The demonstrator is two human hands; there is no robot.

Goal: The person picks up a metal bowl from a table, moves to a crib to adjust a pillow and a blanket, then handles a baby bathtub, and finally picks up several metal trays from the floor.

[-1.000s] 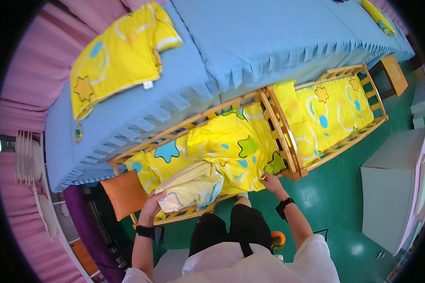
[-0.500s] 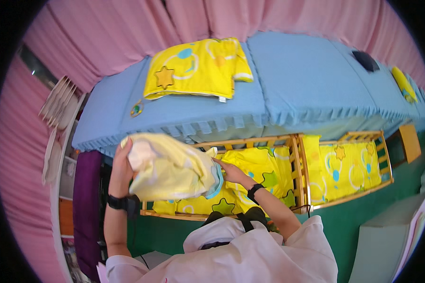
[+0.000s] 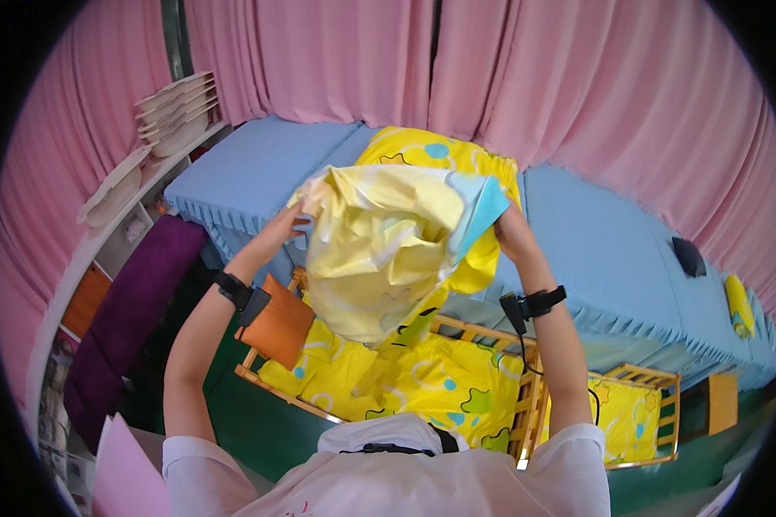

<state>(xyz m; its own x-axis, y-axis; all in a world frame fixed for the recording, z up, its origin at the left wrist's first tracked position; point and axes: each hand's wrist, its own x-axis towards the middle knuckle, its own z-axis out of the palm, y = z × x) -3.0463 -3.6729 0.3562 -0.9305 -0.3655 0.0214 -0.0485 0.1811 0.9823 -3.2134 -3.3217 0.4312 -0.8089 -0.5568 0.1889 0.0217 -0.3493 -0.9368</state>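
Held up in front of me is a pale yellow cloth with white patches and a light blue edge, bunched and hanging in folds. My left hand grips its left upper side, with the fingers partly behind the fabric. At the blue corner on the other side, my right hand is closed on the cloth. Below it, bright yellow patterned bedding lies in a small wooden bed. Behind the cloth, a folded yellow patterned quilt rests on a blue-covered bed, partly hidden.
A second small bed with yellow bedding stands at the right. On the left are a purple-covered piece, a white shelf unit with stacked pale trays, and an orange-brown panel. Pink curtains hang behind.
Both hands have raised the cloth away from the small bed, and the right hand has moved up and outward, spreading it. The view has turned to the left and upward.
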